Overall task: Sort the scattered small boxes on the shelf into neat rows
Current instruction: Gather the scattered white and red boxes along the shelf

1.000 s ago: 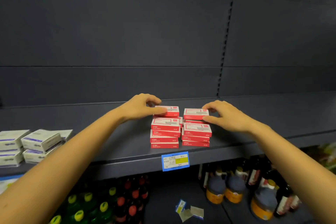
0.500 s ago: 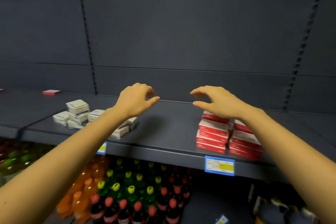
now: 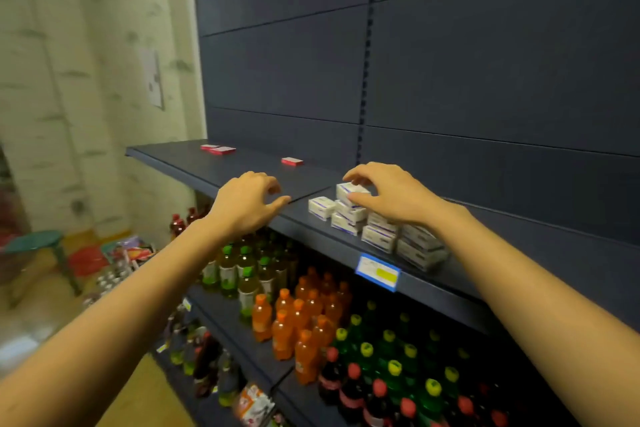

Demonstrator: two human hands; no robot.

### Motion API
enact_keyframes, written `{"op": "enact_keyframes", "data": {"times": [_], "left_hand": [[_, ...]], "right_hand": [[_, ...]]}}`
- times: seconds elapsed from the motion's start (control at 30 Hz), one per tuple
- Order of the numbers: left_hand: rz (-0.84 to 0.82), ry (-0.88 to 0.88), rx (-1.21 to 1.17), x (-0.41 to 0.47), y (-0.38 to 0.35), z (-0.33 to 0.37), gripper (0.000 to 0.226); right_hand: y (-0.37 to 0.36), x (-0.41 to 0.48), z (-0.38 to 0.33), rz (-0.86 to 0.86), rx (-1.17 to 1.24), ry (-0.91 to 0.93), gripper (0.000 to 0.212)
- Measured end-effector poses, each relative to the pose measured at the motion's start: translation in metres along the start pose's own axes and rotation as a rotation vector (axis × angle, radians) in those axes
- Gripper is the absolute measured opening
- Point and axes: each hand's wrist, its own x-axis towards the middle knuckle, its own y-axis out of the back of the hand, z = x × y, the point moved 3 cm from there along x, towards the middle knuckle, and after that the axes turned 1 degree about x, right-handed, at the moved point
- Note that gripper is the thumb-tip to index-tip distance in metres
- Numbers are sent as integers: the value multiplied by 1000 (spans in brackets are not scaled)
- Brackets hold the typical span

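Several small white boxes with purple print (image 3: 379, 236) lie in a loose pile on the dark shelf (image 3: 242, 173). My right hand (image 3: 388, 194) reaches over the pile, its thumb and fingers curled round the topmost white box (image 3: 348, 191). My left hand (image 3: 247, 203) hovers over the shelf's front edge left of the pile, fingers loosely curled, holding nothing. One white box (image 3: 322, 207) lies apart at the pile's left. Three flat red boxes lie scattered farther back: two (image 3: 218, 149) at the far left and one (image 3: 292, 161) nearer the middle.
A blue price tag (image 3: 377, 271) hangs on the shelf edge below the pile. Lower shelves hold orange bottles (image 3: 298, 326), green-tea bottles (image 3: 242, 274) and dark bottles with coloured caps (image 3: 391, 378). A green stool (image 3: 38, 246) and clutter stand on the floor at the left.
The view swung left, away from the stacked red boxes. Both hands left those stacks and moved to the white pile, where my right hand now closes on the top box.
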Motion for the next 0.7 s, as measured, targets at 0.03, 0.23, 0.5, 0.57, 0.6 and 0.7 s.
{"op": "enact_keyframes", "data": {"times": [0.03,0.23,0.5,0.57,0.6,0.7], "left_hand": [[-3,16,9,-1,1,-16,39],[-65,0,56,10,3,-106,41],[-104,-93,71,49,-12,-206,41],[-107,-107,35,60,-19,-221,42],[-109,-117,21,66,-23,-228,42],[-112,-146,-7,84,-38,-244,42]], "right_hand": [[-9,13,-10,-5,16,15,36],[-59,88,-60,-17,69,32,37],[-124,175,-90,-11,87,-92,37],[-135,191,-91,-22,71,-131,38],[-140,199,-90,-29,62,-153,38],[-150,221,-83,-39,31,-211,38]]}}
